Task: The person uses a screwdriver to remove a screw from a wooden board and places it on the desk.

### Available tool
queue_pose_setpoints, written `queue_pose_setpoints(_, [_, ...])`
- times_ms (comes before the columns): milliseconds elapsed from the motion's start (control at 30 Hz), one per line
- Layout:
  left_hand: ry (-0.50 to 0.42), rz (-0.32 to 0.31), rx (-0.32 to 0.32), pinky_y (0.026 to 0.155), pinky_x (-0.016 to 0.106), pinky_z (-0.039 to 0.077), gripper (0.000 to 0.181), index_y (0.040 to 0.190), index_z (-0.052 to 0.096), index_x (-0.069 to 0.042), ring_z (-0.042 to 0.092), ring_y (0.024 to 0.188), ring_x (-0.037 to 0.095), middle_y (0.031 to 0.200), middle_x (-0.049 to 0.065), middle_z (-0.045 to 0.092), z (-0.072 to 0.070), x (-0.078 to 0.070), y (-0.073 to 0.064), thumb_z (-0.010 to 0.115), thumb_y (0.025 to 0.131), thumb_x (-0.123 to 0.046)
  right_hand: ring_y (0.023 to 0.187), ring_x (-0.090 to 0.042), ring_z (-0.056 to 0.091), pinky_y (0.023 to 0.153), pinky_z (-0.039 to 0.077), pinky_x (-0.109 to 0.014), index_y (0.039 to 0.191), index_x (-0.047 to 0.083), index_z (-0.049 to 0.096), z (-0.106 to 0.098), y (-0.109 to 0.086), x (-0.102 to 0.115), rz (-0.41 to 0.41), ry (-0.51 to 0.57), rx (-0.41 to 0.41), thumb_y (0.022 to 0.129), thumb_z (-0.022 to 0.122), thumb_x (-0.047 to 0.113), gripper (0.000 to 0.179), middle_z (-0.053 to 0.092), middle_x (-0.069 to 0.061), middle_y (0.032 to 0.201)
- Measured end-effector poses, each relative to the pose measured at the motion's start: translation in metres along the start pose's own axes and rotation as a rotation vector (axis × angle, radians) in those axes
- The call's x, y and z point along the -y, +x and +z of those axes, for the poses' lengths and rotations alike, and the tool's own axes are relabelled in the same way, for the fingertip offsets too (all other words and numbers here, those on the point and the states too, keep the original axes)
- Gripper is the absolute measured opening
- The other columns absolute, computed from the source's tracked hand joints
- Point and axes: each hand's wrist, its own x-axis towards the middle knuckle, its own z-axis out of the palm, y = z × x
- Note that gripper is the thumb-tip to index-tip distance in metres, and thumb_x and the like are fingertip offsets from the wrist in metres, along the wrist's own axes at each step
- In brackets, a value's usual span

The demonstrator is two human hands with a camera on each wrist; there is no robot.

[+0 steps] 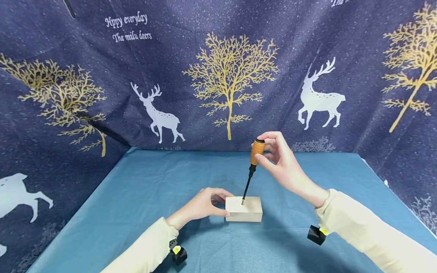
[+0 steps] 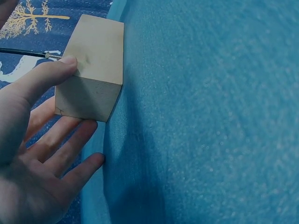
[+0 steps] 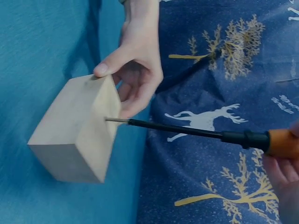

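Note:
A pale wooden block lies on the blue cloth in the head view. My left hand holds its left end, the thumb at the near edge and fingers at the far side; the left wrist view shows the thumb on the block. My right hand grips the orange handle of a screwdriver, which leans slightly, its black shaft pointing down to the block's top. At its tip, a small metal screw stands in the block's top face, partly sticking out.
Blue cloth covers the table. Behind it and at the sides hangs a dark blue curtain printed with deer and trees. A small black device is strapped at the left wrist, another black device at the right.

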Motion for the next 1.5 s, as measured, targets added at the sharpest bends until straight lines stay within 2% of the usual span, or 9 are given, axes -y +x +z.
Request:
queue_pose_setpoints(167, [-0.002, -0.003, 0.003, 0.092, 0.044, 0.055, 0.045, 0.123, 0.069, -0.023, 0.07, 0.101, 0.017, 0.111, -0.001, 0.073, -0.0001, 0.0, 0.0, 0.083, 0.08, -0.026, 0.111, -0.009, 0.065, 0.093, 0.054, -0.023, 0.13, 0.001, 0.029, 0.0035, -0.0026, -0.0032, -0.037, 0.101, 0.029, 0.098, 0.05, -0.006, 0.039, 0.062, -0.008, 0.121])
queue_pose_setpoints(367, [-0.004, 0.0, 0.002, 0.092, 0.044, 0.054, 0.046, 0.123, 0.069, -0.023, 0.069, 0.1, 0.013, 0.111, -0.002, 0.073, -0.0001, -0.0003, 0.0001, 0.084, 0.079, -0.026, 0.096, -0.004, 0.06, 0.079, 0.055, -0.02, 0.128, 0.005, 0.034, 0.0036, -0.0018, -0.0015, 0.035, -0.082, -0.056, 0.09, 0.07, 0.004, 0.052, 0.057, -0.006, 0.112])
queue_pose_setpoints(467, [-0.008, 0.0, 0.002, 0.093, 0.043, 0.054, 0.046, 0.122, 0.069, -0.024, 0.069, 0.099, 0.011, 0.111, -0.003, 0.073, 0.0001, -0.0002, 0.0001, 0.084, 0.079, -0.026, 0.094, -0.004, 0.061, 0.078, 0.055, -0.019, 0.127, 0.006, 0.036, 0.0033, -0.0013, -0.001, 0.059, -0.096, -0.064, 0.089, 0.073, 0.006, 0.053, 0.056, -0.006, 0.112])
queue_pose_setpoints(633, [-0.01, 0.004, 0.001, 0.093, 0.045, 0.054, 0.045, 0.122, 0.069, -0.023, 0.069, 0.1, 0.014, 0.111, -0.001, 0.073, 0.0004, 0.0003, -0.0002, 0.084, 0.079, -0.026, 0.102, -0.002, 0.061, 0.084, 0.054, -0.018, 0.131, 0.005, 0.038, 0.0033, -0.0005, -0.0015, 0.024, -0.053, -0.03, 0.092, 0.067, 0.003, 0.049, 0.058, -0.01, 0.118])
queue_pose_setpoints(833, [-0.021, 0.003, 0.0, 0.093, 0.049, 0.054, 0.045, 0.122, 0.069, -0.021, 0.069, 0.102, 0.021, 0.111, 0.003, 0.073, 0.0006, 0.0003, -0.0009, 0.084, 0.08, -0.025, 0.117, -0.006, 0.061, 0.096, 0.052, -0.022, 0.137, 0.003, 0.033, 0.0032, -0.0007, -0.0002, -0.044, 0.048, 0.079, 0.099, 0.051, -0.002, 0.042, 0.058, -0.021, 0.13])
queue_pose_setpoints(1033, [-0.02, 0.01, 0.0, 0.094, 0.049, 0.054, 0.044, 0.121, 0.07, -0.021, 0.069, 0.102, 0.02, 0.111, 0.003, 0.074, 0.0008, 0.0, -0.0003, 0.084, 0.08, -0.025, 0.099, -0.006, 0.059, 0.08, 0.054, -0.019, 0.129, 0.007, 0.039, 0.0031, 0.0003, 0.0029, 0.002, -0.113, -0.021, 0.092, 0.069, 0.007, 0.048, 0.054, -0.002, 0.118])
queue_pose_setpoints(1133, [-0.023, 0.014, 0.002, 0.094, 0.049, 0.054, 0.044, 0.121, 0.07, -0.021, 0.07, 0.102, 0.019, 0.111, 0.003, 0.074, 0.0009, -0.0004, 0.0001, 0.083, 0.08, -0.025, 0.09, -0.009, 0.056, 0.075, 0.053, -0.018, 0.126, 0.007, 0.04, 0.0015, 0.0009, 0.0038, 0.033, -0.163, -0.05, 0.089, 0.073, 0.009, 0.049, 0.05, -0.002, 0.11])
queue_pose_setpoints(1300, [-0.025, 0.009, 0.006, 0.094, 0.049, 0.054, 0.044, 0.122, 0.069, -0.021, 0.07, 0.102, 0.019, 0.111, 0.003, 0.073, 0.0006, -0.0011, -0.0001, 0.083, 0.08, -0.024, 0.094, -0.006, 0.06, 0.081, 0.053, -0.016, 0.126, 0.006, 0.041, -0.0011, 0.0017, 0.0051, 0.049, -0.119, -0.014, 0.091, 0.07, 0.008, 0.045, 0.051, -0.005, 0.113])
queue_pose_setpoints(1500, [-0.022, 0.0, 0.009, 0.094, 0.049, 0.054, 0.044, 0.122, 0.069, -0.02, 0.069, 0.102, 0.02, 0.112, 0.003, 0.073, 0.0, -0.0004, -0.0003, 0.083, 0.08, -0.024, 0.114, -0.008, 0.061, 0.093, 0.053, -0.02, 0.132, 0.001, 0.035, -0.0005, 0.001, 0.0025, -0.024, 0.047, 0.062, 0.099, 0.053, -0.002, 0.038, 0.055, -0.015, 0.129])
